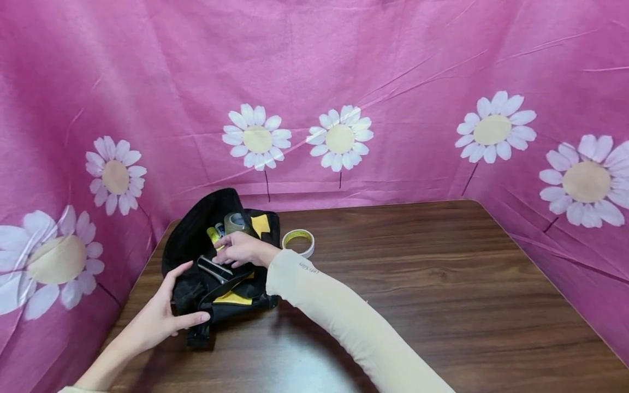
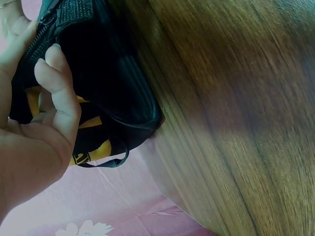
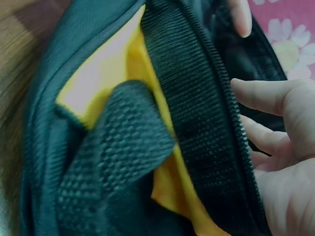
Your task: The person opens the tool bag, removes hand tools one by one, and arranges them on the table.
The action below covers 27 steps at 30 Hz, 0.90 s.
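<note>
A black and yellow zippered tool bag lies with its mouth spread at the table's left. My left hand holds its near left corner, thumb in front and fingers along the side. In the left wrist view, the left hand is against the dark fabric. Over the bag's mouth, my right hand reaches in with loosely bent fingers. Close by its fingertips are a yellow tube-like item and a slim silver-and-black tool. A brown tape roll sits behind that hand. The right wrist view shows the right hand beside the zipper.
A white tape roll with a yellow inner ring lies on the brown wooden table, right of the bag. Pink cloth with daisies stands around the table's back and sides.
</note>
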Tool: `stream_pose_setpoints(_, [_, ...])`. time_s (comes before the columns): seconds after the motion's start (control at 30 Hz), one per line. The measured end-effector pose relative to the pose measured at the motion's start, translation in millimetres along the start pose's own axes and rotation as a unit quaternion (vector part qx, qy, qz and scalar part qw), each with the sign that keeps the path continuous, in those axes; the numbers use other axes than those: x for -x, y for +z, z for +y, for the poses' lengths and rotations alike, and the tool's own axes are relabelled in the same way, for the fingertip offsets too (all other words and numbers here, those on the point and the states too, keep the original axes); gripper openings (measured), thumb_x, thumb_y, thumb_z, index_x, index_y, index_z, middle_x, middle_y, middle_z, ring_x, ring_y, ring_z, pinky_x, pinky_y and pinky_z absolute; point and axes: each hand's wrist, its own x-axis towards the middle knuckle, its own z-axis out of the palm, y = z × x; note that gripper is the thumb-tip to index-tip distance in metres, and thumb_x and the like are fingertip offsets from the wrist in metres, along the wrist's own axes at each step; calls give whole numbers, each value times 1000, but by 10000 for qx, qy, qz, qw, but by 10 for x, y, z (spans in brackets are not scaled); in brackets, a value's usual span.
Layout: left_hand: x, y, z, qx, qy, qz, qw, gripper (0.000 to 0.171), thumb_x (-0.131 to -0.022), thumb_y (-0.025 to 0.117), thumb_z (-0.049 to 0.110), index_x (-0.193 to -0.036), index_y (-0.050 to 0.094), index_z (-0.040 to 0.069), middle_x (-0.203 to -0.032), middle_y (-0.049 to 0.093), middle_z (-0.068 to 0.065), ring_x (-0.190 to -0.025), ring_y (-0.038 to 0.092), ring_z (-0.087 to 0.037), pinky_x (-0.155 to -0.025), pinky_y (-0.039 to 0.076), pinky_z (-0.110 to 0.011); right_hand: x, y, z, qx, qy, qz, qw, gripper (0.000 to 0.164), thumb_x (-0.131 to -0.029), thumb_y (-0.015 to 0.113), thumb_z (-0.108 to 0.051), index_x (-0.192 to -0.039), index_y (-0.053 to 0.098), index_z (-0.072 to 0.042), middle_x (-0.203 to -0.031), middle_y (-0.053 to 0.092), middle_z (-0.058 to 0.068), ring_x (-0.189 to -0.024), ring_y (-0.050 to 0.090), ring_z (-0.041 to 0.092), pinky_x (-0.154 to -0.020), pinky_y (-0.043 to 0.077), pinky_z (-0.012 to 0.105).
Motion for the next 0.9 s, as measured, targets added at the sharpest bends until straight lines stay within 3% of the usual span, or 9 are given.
stream_pose_setpoints(0.27, [-2,10,-41,-34,-132,12,9999,108,-83,87,19,-159,12,33,-105,59,-22,-50,54,-20,-41,49,-41,-35,37,138,330,117,313,9989,44,-91,74,-6,-133,63,1,-129,66,9,-108,64,15,-95,53,42])
stream_pose_setpoints(0.33, [5,16,-54,-65,-120,39,9999,108,-82,87,20,-160,13,32,-113,55,-25,-46,49,-16,-41,48,-41,-39,59,166,465,177,393,9980,44,-90,75,-6,-132,64,-1,-128,66,6,-106,63,12,-92,54,40])
stream_pose_setpoints(0.5, [1,35,-69,-87,-103,84,9999,108,-81,88,21,-160,14,30,-112,57,-25,-44,45,-13,-41,48,-39,-47,100,225,688,217,541,9959,45,-89,76,-3,-132,64,0,-128,66,5,-96,62,10,-87,55,35])
stream_pose_setpoints(0.6, [-7,40,-79,-96,-78,114,9999,109,-81,88,20,-160,15,31,-103,60,-22,-43,45,-13,-40,47,-37,-56,117,251,756,145,587,9953,45,-87,77,-1,-130,64,1,-122,67,7,-87,61,11,-81,56,33])
stream_pose_setpoints(0.8, [-15,53,-120,-101,48,90,9999,108,-81,88,20,-160,15,33,-126,50,-28,-49,48,-12,-41,48,-36,-87,194,306,821,165,653,9943,42,-82,82,0,-121,67,3,-102,69,5,-78,61,9,-68,57,27])
stream_pose_setpoints(0.9, [-12,62,-142,-98,94,69,9999,108,-81,88,19,-160,15,33,-122,54,-26,-54,53,-14,-42,48,-36,-108,244,323,1176,192,751,9900,41,-80,86,-3,-118,68,0,-97,71,3,-75,61,8,-63,55,24])
